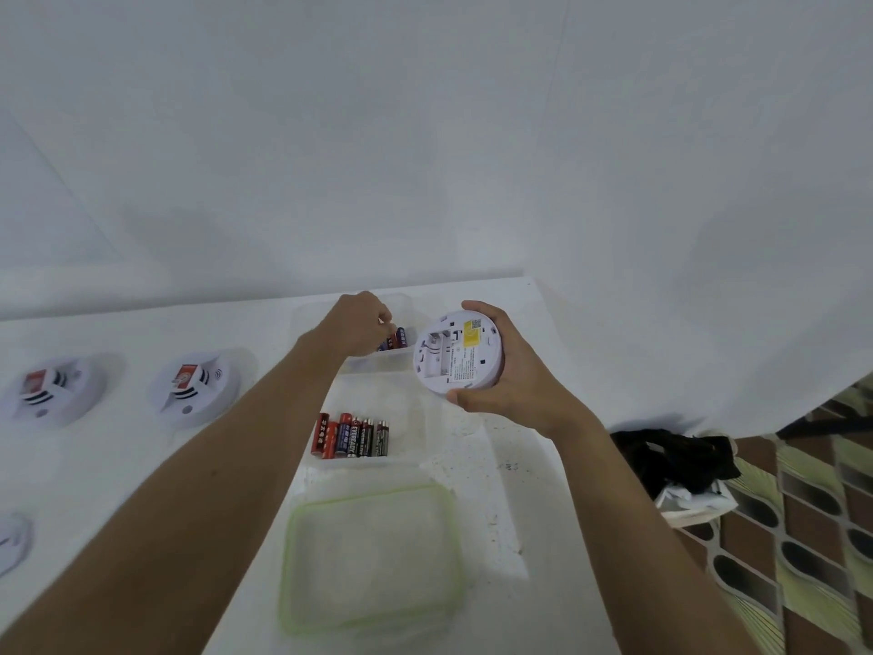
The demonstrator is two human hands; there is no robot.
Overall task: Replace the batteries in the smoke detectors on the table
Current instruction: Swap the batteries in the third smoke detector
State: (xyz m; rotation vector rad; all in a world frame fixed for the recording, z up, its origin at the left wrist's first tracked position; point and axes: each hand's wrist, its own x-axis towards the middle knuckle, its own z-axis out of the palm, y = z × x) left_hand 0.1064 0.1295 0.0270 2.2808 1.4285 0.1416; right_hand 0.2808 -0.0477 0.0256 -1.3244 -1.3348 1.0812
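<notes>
White tabletop [141, 465]. A green-rimmed lid [373, 560] lies flat near the front edge. Behind it sits the near tray [411, 408], and the far tray [373, 366] is toward the far right corner.

Outer detector [54, 392] and inner detector [193, 387] rest on the left side.

Held detector [456, 354] is raised over the far right corner, back side toward the camera, battery bay uncovered. The right hand [515, 385] has its grip closed around the rim.

The left hand [354, 326] reaches into the far tray with fingers curled over the far batteries [399, 338]. Cannot tell whether its grip holds one.

Near batteries [352, 434] are lined up in the near tray.
</notes>
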